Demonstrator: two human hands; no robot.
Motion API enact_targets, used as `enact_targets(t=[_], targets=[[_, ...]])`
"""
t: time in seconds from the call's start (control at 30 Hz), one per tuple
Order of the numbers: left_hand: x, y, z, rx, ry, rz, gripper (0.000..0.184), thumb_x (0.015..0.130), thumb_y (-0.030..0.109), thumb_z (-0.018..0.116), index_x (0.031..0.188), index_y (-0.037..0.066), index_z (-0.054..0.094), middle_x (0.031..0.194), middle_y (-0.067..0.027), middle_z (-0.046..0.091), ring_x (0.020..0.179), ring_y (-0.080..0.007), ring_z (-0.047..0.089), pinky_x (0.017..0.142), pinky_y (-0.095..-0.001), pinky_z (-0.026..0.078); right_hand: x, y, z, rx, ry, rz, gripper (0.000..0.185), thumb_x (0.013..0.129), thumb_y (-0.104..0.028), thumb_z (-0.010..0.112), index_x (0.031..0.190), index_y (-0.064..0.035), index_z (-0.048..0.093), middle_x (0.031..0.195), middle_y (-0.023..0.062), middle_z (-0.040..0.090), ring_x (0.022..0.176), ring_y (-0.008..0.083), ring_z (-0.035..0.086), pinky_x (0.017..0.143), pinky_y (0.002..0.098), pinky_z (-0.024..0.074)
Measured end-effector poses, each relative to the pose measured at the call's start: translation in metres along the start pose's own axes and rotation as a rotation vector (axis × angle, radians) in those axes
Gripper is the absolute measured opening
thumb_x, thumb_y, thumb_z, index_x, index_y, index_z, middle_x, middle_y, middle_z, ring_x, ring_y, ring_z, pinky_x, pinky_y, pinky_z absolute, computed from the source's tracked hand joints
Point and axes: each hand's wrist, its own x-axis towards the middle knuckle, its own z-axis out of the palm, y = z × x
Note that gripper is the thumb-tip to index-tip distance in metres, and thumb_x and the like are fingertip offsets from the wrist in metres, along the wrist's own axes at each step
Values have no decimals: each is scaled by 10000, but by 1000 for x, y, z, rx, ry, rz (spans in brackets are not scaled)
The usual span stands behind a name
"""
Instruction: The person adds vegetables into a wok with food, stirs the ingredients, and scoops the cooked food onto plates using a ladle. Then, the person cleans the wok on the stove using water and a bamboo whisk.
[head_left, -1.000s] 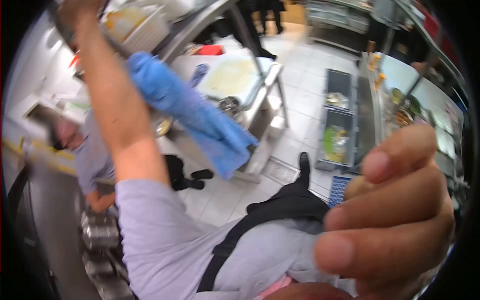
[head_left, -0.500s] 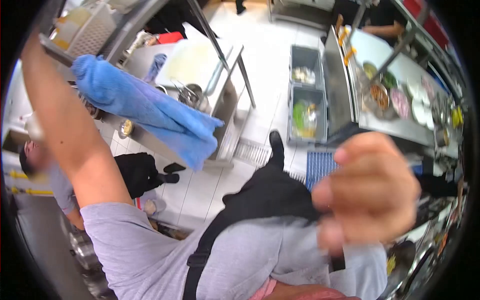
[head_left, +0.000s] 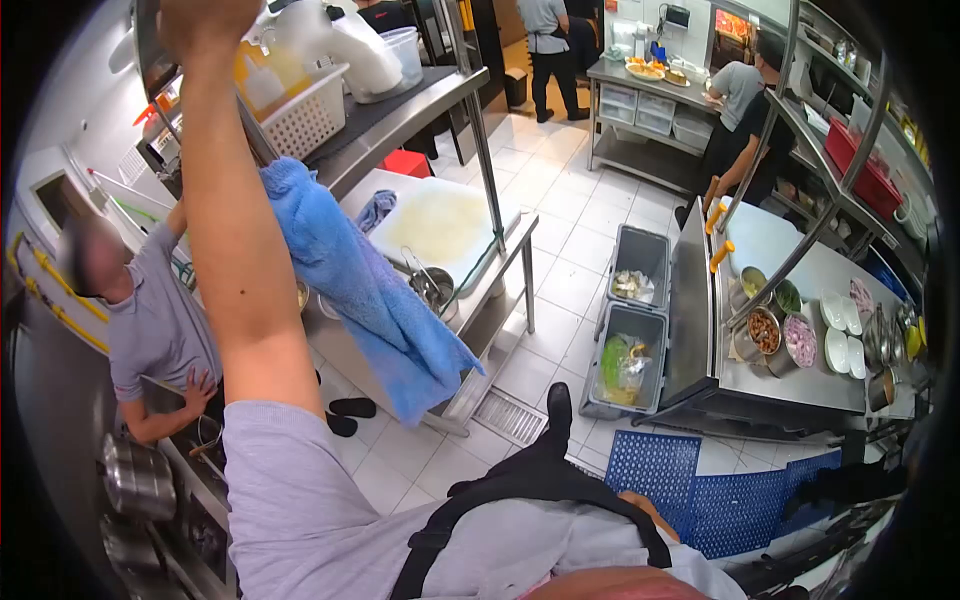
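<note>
My left arm stretches up the left side of the view, and my left hand (head_left: 210,25) reaches the top edge beside the upper shelf. The frame cuts off its fingers, so what it holds, if anything, is hidden. A blue towel (head_left: 365,290) hangs alongside my forearm; what supports its top end is unclear. Close to the raised hand, a white perforated basket (head_left: 305,115) contains bottles with yellow contents. Low at my side, my right hand (head_left: 645,510) shows only in part past the black apron (head_left: 540,485), its fingers hidden.
A white cutting board (head_left: 440,225) lies on the left steel table. Two grey bins (head_left: 640,255) stand on the floor, beside the right counter (head_left: 765,375) with food containers. Blue mats (head_left: 735,510) cover floor at right. A co-worker (head_left: 160,320) stands at left; others work at the back.
My view has tilted up, showing more of the room's back. My right hand has dropped from in front of my chest to my side. My left arm stays raised.
</note>
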Motion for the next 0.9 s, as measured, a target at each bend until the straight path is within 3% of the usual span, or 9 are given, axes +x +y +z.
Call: enact_targets(t=[0.07,0.23,0.3,0.33,0.43,0.53,0.67,0.77,0.9], targets=[[2,-6,0,-28,-24,17,279,791,223,775,1053,149,715,882,-135,751,844,-338,734,737,-422,565,36,38,6,216,-226,156,387,1051,-375,514,1103,-45,711,872,126,714,664,260,686,535,477,523],[0,5,-9,-45,-57,7,266,802,245,765,1042,145,707,889,-144,747,853,-364,721,735,-441,560,-10,-20,-22,11,180,-210,331,993,-310,601,1162,-52,723,895,95,720,687,240,685,593,394,543],[2,-2,-3,-18,-57,4,260,814,263,760,1039,144,702,900,-149,747,859,-376,717,729,-454,558,32,-10,-24,-240,233,-551,328,970,-284,635,1186,-55,727,904,83,723,696,232,685,615,360,552],[2,-4,-2,1,-56,0,258,820,268,759,1039,144,700,902,-152,746,863,-381,715,729,-461,557,102,22,-24,-709,385,-1127,330,959,-271,653,1198,-57,730,908,77,724,701,228,685,627,344,556],[5,-8,1,79,-40,-6,256,834,281,757,1041,144,695,905,-160,745,873,-395,710,734,-480,554,73,-39,-7,162,203,-226,324,929,-260,691,1169,-48,742,900,57,737,755,221,691,707,280,553],[7,-9,4,137,-26,-24,257,836,283,758,1043,144,696,904,-166,744,876,-402,709,747,-490,553,-27,-94,-35,161,261,-253,279,932,-285,699,1067,-52,771,851,51,737,710,188,676,642,317,544],[5,-1,-4,31,-66,-47,254,828,287,755,1025,136,701,905,-168,743,874,-399,709,761,-495,552,-60,-104,-40,241,176,-171,208,939,-209,688,1030,-42,771,806,67,733,631,157,644,534,340,497],[6,3,-5,24,-71,-44,260,819,290,755,1013,124,704,905,-170,742,876,-397,708,766,-494,553,77,-23,-5,538,74,-102,201,938,-199,688,1007,-33,777,797,67,731,625,156,641,536,334,491],[5,5,-6,64,-80,-67,283,809,292,760,1022,114,705,908,-176,740,880,-401,706,769,-489,554,-2,-68,-20,70,169,-297,179,914,-186,723,970,-29,788,774,54,723,602,144,612,529,343,480]])
